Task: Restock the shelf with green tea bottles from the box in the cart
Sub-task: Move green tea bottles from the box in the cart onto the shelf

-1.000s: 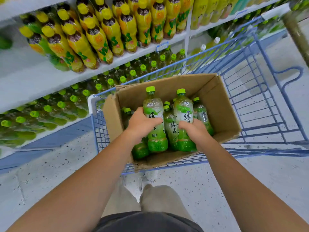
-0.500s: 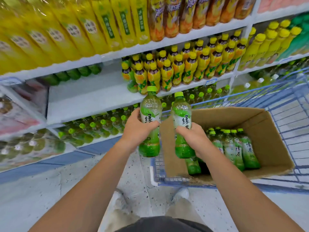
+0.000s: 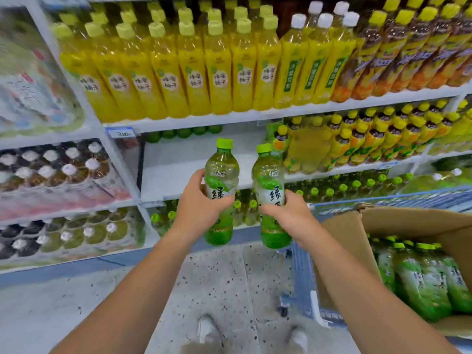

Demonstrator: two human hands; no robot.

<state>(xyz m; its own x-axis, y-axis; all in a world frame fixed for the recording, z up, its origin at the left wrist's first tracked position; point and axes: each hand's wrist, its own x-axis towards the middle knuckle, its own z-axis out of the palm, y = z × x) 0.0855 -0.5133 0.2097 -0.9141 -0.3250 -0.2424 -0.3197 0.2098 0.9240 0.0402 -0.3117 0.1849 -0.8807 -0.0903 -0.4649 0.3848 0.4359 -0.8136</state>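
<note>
My left hand grips one green tea bottle upright, and my right hand grips a second green tea bottle beside it. Both bottles have green caps and are held in the air in front of a mostly bare white shelf, where a few green bottles stand at the back. The cardboard box sits in the blue cart at the lower right, with several green tea bottles still inside.
Yellow drink bottles fill the shelf above. More yellow-capped bottles stand right of the bare space. Green-capped bottles line the shelf below. White-capped bottles fill the left bay. Speckled floor lies below my arms.
Both hands have lifted the two bottles out of the box and carried them up and left toward the shelf. My view has swung from the cart to the shelves.
</note>
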